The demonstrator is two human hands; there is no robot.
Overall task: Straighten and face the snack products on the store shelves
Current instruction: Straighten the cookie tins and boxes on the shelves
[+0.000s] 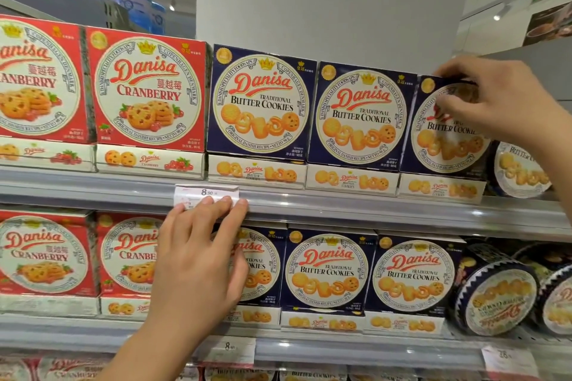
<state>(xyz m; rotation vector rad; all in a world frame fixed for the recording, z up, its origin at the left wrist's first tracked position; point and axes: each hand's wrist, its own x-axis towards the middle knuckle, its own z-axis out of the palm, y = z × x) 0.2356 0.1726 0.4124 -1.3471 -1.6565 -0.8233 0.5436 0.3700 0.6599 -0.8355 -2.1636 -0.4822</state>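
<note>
Red Danisa cranberry boxes (148,90) and blue Danisa butter cookie boxes (260,102) stand in a row on the upper shelf. My right hand (492,99) grips the top edge of the rightmost blue butter cookie box (439,139), which is turned slightly to the left. My left hand (198,260) reaches up with straight fingers, its fingertips resting on the white price tag (204,192) on the upper shelf rail (371,210). That hand hides part of a blue box on the lower shelf.
The lower shelf carries more red boxes (46,254) and blue boxes (328,269), with round cookie tins (495,291) lying tilted at the right. Another round tin (520,170) stands behind the gripped box. A white pillar (309,3) rises behind the top row.
</note>
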